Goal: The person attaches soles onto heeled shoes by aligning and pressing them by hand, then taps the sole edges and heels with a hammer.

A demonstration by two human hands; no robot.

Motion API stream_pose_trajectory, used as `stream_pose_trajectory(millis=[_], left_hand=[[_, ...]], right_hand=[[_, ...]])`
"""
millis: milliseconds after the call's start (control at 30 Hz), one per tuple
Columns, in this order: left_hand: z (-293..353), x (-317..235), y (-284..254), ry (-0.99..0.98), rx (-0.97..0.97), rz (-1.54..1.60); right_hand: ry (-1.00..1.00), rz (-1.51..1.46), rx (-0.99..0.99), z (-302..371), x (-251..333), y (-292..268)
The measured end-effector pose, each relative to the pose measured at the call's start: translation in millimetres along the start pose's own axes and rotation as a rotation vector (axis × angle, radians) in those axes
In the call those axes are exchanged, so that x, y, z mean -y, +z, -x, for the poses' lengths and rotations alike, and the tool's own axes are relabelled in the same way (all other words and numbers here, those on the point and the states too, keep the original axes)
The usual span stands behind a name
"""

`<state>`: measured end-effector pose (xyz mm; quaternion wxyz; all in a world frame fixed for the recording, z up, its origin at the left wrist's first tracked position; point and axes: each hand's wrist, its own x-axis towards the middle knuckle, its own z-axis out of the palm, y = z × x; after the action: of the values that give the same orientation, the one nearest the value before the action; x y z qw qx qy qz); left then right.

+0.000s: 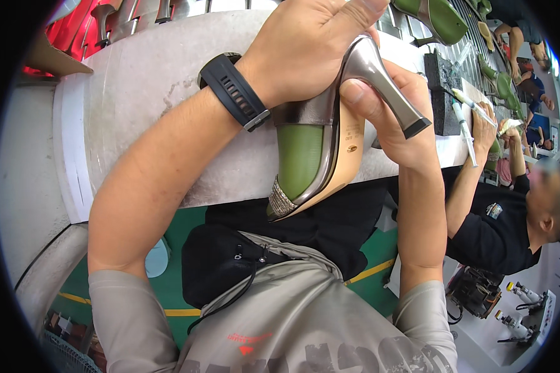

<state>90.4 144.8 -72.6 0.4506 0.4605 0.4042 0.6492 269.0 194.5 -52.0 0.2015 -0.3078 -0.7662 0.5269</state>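
You held a high-heeled shoe (305, 118) just over the near edge of the table (143, 118), with its toe pointing toward your body and reaching past that edge in the view. The shoe was tilted, its tan sole (348, 149) turned to your right. Its pewter-coloured heel (384, 81) slanted across your right hand (395, 130), the dark tip lying in front of the palm. A green form (298, 158) filled the shoe, and a glittery band (281, 198) crossed the toe.

Your right fingers grasped the shoe at the arch: the thumb pressed on the sole beside the base of the heel, and the rest curled behind the heel. Your left hand (305, 56) lay against the back part of the shoe, with its thumb up near the top of the view. Most of its fingers were hidden, so I could not tell whether they were clenched on it. You wore a black watch (234, 91) on that wrist.

Near the table's right edge stood a dark block (440, 68), with a syringe (464, 133) just beside it. Past the far edge, toward the right corner, lay another green shoe (445, 25); red items (74, 34) showed beyond the far left corner. A co-worker (488, 239) in a dark shirt sat to your right, one hand near the syringe.
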Motion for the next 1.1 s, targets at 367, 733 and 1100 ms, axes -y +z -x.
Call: stream_pose_trajectory(millis=[367,733,1100], left_hand=[[-0.6,-5.5,2.2,-0.064,-0.007,-0.041],[-4.1,6.3,4.4,0.014,-0.003,-0.006],[5.9,10.9,5.6,0.011,-0.002,0.085]], right_hand=[[0.000,-0.114,-0.103,13.4,14.1,16.4],[0.086,-0.190,-0.075,25.5,8.0,25.3],[0.191,-0.298,0.213,32.6,0.5,-10.0]])
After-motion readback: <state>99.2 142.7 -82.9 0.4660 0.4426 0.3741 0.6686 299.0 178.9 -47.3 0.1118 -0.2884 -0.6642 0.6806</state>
